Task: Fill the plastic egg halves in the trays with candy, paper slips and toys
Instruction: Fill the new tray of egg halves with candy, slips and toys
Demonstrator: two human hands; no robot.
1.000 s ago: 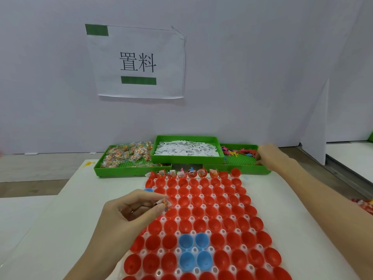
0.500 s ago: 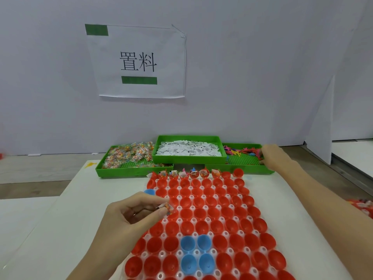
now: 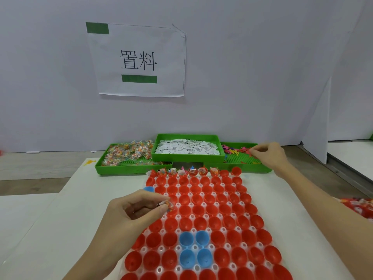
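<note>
Lifted slightly, right hand (image 3: pixel 269 155) seemingly pinches a toy (image 3: pixel 250 150) over the far tray (image 3: pixel 247 169); left hand (image 3: pixel 133 211) holds candy (image 3: pixel 169 205).

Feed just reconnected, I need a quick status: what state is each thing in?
left hand: pinches a candy packet
right hand: fingers curled at the toys
candy tray: part full
paper slip tray: full
egg halves: mostly empty
back row: mostly filled
</note>
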